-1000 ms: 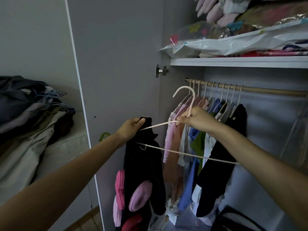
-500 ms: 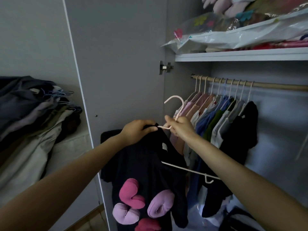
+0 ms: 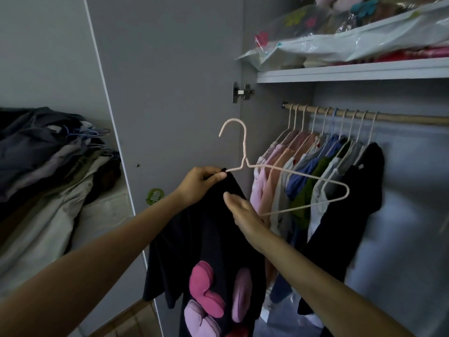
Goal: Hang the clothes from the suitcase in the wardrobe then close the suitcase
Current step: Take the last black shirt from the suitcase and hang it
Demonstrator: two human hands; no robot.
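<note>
Black T-shirt: dark knit with puffy pink and lilac shapes on its lower front, hanging in front of the open wardrobe door, nearest the camera; its top edge is gathered at the left end of the hanger. Left hand: fingers and thumb curled, pinching the shirt's top edge together with the left arm of the hanger. Right hand: just below and right of the left hand, fingers fairly straight and lying against the shirt fabric, closed on nothing; slightly blurred. Pale pink wire hanger: hook upright above the left hand, triangular frame reaching rightward, bare on its right side, lying across the hung clothes behind it. Wardrobe door, grey, with a small round green sticker left of the left hand's wrist and a metal hinge on its inner edge, above the hanger's hook. Wooden rail: inside the wardrobe, right of and above the hanger, carrying a row of hung garments in pink, peach, white, blue, green and black on pale hangers. White shelf: above the rail, loaded with clear plastic storage bags of folded textiles. Heap of dark and beige clothes: far left of the door, some with blue wire hangers among them, lying on a pale surface. The suitcase cannot be seen.
</note>
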